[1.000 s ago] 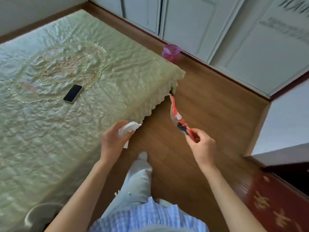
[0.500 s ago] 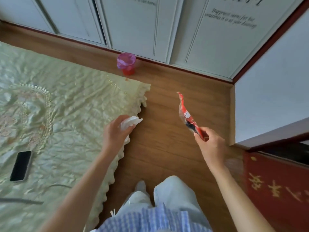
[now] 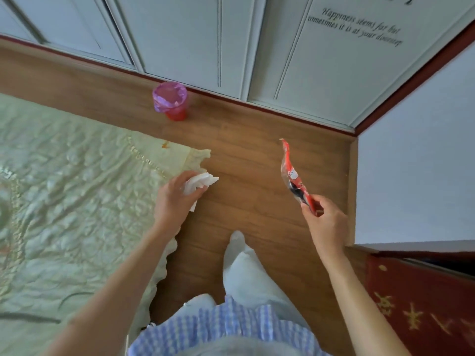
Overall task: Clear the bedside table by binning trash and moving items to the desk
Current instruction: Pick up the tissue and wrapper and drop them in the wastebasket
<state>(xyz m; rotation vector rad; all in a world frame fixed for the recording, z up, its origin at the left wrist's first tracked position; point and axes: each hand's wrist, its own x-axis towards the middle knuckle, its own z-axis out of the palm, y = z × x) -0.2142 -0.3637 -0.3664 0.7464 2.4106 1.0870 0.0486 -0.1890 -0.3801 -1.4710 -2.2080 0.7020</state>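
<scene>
Left grip: my left hand [image 3: 174, 201] is closed around a crumpled white tissue [image 3: 199, 182], part of it poking out past my fingers.
Right grip: my right hand [image 3: 325, 222] pinches the bottom end of a red snack wrapper [image 3: 291, 176] between thumb and fingertips; the rest sticks up loose.
Bin: the small red bin [image 3: 171, 100] with its pink liner stands ahead on the wooden floor [image 3: 244, 155], close to the wardrobe doors [image 3: 231, 42], well apart from both hands.
Risk: that opening looks narrow, so a toss from here could miss, and the light wrapper may flutter aside.
Risk: the loose tissue end could slip out if I relax my fingers.
Edges: the bed [image 3: 77, 188] corner juts in on my left, the wall [image 3: 416, 163] closes my right.
Open room: a clear strip of floor runs straight to the bin.
</scene>
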